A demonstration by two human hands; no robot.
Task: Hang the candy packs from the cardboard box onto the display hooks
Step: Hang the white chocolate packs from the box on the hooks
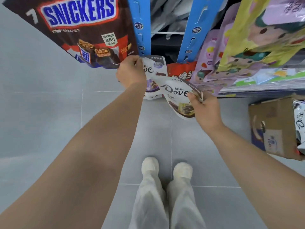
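Both my bare arms extend forward, elbows nearly straight. My left hand (131,72), its back toward the camera, pinches the rear pack (155,66) at a top corner. My right hand (207,111) grips the front pack (173,90) at its edge, thumb on its face.

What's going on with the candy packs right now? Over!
Copy: left hand pinches upper Dove pack at its top corner. Right hand pinches lower Dove pack. No hook visible at either pack. Snickers bag crowds the left hand.
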